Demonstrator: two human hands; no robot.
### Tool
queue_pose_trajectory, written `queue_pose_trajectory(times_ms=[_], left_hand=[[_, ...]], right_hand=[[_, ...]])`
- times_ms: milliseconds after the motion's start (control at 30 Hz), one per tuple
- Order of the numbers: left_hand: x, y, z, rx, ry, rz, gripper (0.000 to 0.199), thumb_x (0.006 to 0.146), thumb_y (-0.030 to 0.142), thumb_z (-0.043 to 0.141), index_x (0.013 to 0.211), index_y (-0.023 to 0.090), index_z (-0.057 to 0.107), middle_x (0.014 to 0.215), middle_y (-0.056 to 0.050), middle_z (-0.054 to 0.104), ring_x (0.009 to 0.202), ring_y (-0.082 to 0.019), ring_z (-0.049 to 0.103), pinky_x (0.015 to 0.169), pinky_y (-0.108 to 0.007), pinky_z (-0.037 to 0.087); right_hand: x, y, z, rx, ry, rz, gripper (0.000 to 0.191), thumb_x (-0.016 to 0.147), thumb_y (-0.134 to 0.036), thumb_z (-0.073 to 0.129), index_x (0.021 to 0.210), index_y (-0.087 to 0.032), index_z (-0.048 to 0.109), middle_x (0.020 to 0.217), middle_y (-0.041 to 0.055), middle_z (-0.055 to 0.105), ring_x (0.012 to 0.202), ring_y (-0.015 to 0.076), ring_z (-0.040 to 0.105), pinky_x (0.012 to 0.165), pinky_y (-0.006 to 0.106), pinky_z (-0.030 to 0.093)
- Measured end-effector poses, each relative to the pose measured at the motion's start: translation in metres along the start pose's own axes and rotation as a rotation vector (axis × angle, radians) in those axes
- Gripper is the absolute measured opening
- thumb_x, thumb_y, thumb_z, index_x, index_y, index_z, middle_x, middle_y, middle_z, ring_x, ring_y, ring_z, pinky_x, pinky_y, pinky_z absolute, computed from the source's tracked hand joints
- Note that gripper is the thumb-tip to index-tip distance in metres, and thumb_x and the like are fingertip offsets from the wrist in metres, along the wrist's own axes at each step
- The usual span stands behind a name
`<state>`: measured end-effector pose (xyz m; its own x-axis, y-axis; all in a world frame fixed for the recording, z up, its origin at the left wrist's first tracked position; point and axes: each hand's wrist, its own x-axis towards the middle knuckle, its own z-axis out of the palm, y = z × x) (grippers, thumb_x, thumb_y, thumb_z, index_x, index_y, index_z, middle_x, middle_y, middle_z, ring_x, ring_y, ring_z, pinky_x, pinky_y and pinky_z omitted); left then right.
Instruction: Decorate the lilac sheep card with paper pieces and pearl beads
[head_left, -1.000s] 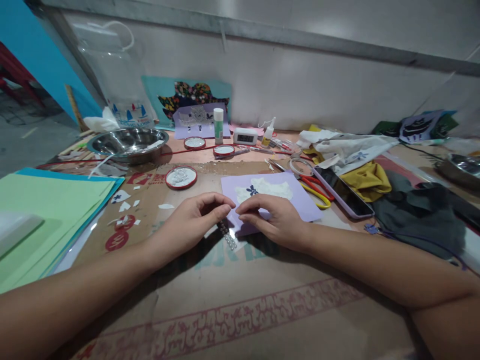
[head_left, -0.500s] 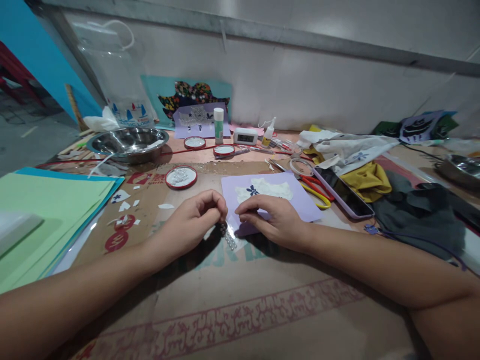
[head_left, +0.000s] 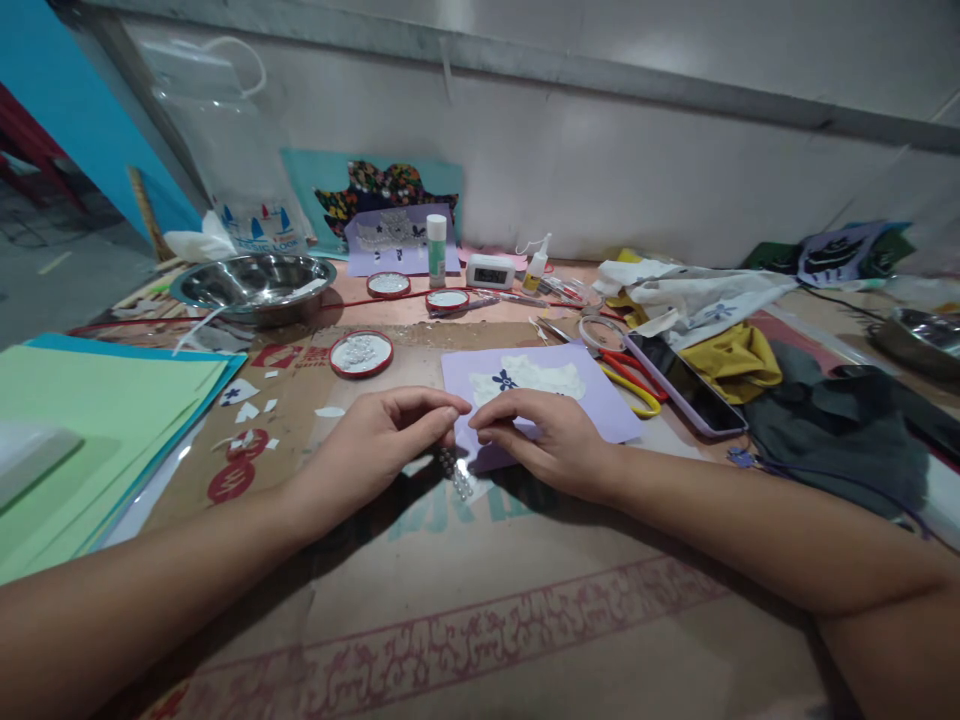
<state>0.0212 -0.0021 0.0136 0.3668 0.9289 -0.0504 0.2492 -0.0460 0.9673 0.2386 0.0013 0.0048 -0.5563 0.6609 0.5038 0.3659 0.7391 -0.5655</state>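
Note:
My left hand (head_left: pixel 394 430) is closed, its thumb and forefinger pinched together. From beneath its fingers a clear sheet of small pearl-like beads (head_left: pixel 461 483) hangs or sticks out, apparently gripped by them. Close by on the right, the thumb and fingers of my right hand (head_left: pixel 544 440) are curled into a pinch; whatever lies between them is too small to make out. Under the right hand is a purple card (head_left: pixel 615 405), bearing a white fabric cutout (head_left: pixel 551 377) with a dark blue flower (head_left: pixel 505 381).
Red-rimmed lids (head_left: pixel 361 354) of beads stand behind my hands. A steel bowl (head_left: pixel 255 285) and green paper sheets (head_left: pixel 97 400) are leftward. Scissors (head_left: pixel 637 395), a phone (head_left: pixel 686 385) and cloth scraps (head_left: pixel 731 365) lie rightward. A glue stick (head_left: pixel 436 250) and glue bottle (head_left: pixel 536 265) stand behind.
My left hand's forefinger and thumb have stretched out to the right, closer to my right fingertips. The right hand has hardly moved.

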Motion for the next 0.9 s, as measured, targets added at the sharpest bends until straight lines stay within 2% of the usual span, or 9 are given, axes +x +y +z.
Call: queue_pose_trajectory(times_ms=[200, 467, 600, 700, 900], left_hand=[[-0.0001, -0.0028, -0.0023, -0.017, 0.007, 0.055, 0.018, 0.084, 0.039, 0.07, 0.081, 0.021, 0.071, 0.08, 0.0, 0.07, 0.073, -0.015, 0.061, 0.07, -0.028, 0.049], [0.0037, -0.0078, 0.0003, -0.103, 0.027, 0.06, 0.017, 0.085, 0.036, 0.07, 0.093, 0.022, 0.067, 0.089, 0.0, 0.071, 0.082, -0.015, 0.066, 0.076, -0.028, 0.052], [0.0028, -0.0069, 0.0008, -0.149, -0.007, 0.057, 0.016, 0.087, 0.029, 0.066, 0.102, 0.021, 0.065, 0.092, -0.001, 0.071, 0.083, -0.015, 0.069, 0.079, -0.03, 0.054], [0.001, -0.0049, 0.0008, -0.171, -0.021, 0.037, 0.02, 0.087, 0.024, 0.063, 0.107, 0.02, 0.063, 0.087, -0.001, 0.072, 0.078, -0.015, 0.07, 0.077, -0.031, 0.054], [0.0018, -0.0077, 0.0012, -0.276, -0.003, 0.073, 0.019, 0.084, 0.021, 0.066, 0.102, 0.019, 0.061, 0.088, -0.002, 0.072, 0.073, -0.015, 0.071, 0.072, -0.03, 0.057]], right_hand=[[0.0002, -0.0001, 0.0001, 0.011, 0.003, -0.013, 0.01, 0.095, -0.017, 0.06, 0.097, -0.02, 0.069, 0.088, 0.0016, 0.077, 0.075, 0.0131, 0.07, 0.07, 0.022, 0.054], [-0.0001, 0.0019, 0.0004, 0.029, 0.024, -0.043, 0.01, 0.096, -0.015, 0.059, 0.098, -0.02, 0.067, 0.088, 0.0022, 0.073, 0.076, 0.0132, 0.067, 0.071, 0.024, 0.054], [0.0016, 0.002, -0.001, 0.049, 0.078, -0.146, 0.008, 0.096, -0.014, 0.058, 0.099, -0.019, 0.064, 0.095, 0.0061, 0.07, 0.088, 0.0158, 0.066, 0.079, 0.03, 0.055], [0.0026, 0.0017, -0.0014, 0.045, 0.071, -0.164, 0.008, 0.096, -0.015, 0.059, 0.1, -0.02, 0.064, 0.099, 0.0076, 0.068, 0.096, 0.0172, 0.065, 0.084, 0.033, 0.055], [0.0027, 0.0032, 0.0001, 0.061, 0.052, -0.172, 0.008, 0.096, -0.013, 0.058, 0.1, -0.019, 0.063, 0.094, 0.0062, 0.067, 0.087, 0.0159, 0.064, 0.079, 0.03, 0.055]])
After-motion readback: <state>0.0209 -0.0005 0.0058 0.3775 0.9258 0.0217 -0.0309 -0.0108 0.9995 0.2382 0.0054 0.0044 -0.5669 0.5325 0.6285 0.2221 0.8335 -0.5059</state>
